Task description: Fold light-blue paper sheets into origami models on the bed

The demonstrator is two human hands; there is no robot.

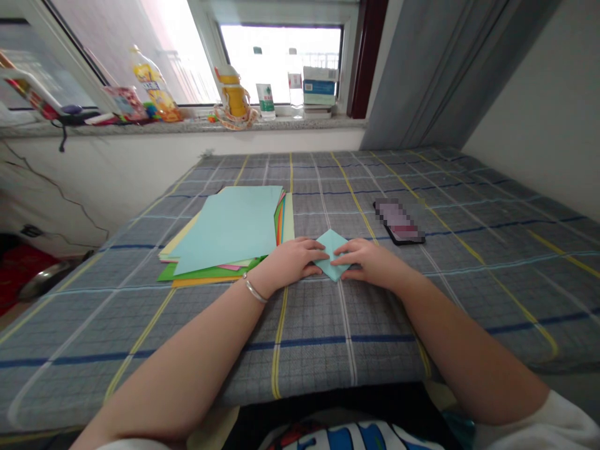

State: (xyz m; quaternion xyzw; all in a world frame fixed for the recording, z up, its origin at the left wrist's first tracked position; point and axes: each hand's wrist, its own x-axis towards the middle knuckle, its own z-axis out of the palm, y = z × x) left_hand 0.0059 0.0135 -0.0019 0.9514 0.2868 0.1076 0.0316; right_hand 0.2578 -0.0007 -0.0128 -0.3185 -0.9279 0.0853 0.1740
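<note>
A small light-blue piece of folded paper [332,239] lies on the checked cloth in front of me, shaped like a diamond with one corner pointing away. My left hand [294,259] holds its left side, fingertips resting on the top face and thumb at the lower edge. From the opposite side my right hand [375,261] grips the paper with bent fingers near its middle and right edge. The fingertips of both hands almost meet over it. A stack of coloured paper [229,228], light blue on top, sits just beyond my left hand.
A phone [399,222] with a blurred screen lies to the right on the grey checked cloth [314,356]. On the windowsill [187,128] stand a yellow bottle [234,94], a drink bottle [154,84], a white-and-green tube [265,102] and boxes [319,87]. A grey curtain [422,69] hangs at right.
</note>
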